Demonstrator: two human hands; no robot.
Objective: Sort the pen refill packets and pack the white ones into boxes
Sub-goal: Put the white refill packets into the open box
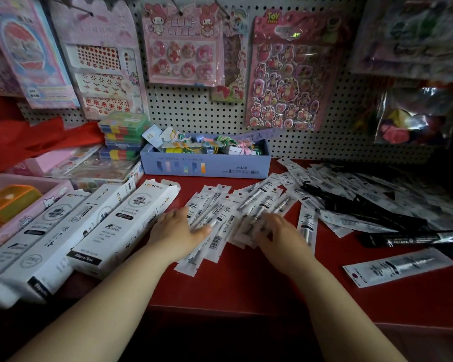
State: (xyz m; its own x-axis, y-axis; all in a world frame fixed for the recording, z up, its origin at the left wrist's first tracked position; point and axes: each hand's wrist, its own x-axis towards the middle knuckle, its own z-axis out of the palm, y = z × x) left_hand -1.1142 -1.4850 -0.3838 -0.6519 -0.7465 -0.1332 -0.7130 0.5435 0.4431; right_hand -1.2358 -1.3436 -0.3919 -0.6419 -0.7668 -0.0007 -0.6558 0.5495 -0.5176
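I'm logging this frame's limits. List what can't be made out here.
Head view:
- Packets under both hands: the left hand and right hand cover the middle of the white refill packets.
- Right-hand pile: dark and blurred, so its count is unclear.
- White boxes: small print is illegible, and the nearest ends are cut off at the left edge.

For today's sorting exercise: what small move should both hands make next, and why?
Probably draw the white packets together into one stack: the left hand and right hand rest flat on the fanned pile, and the open white box lies beside it.
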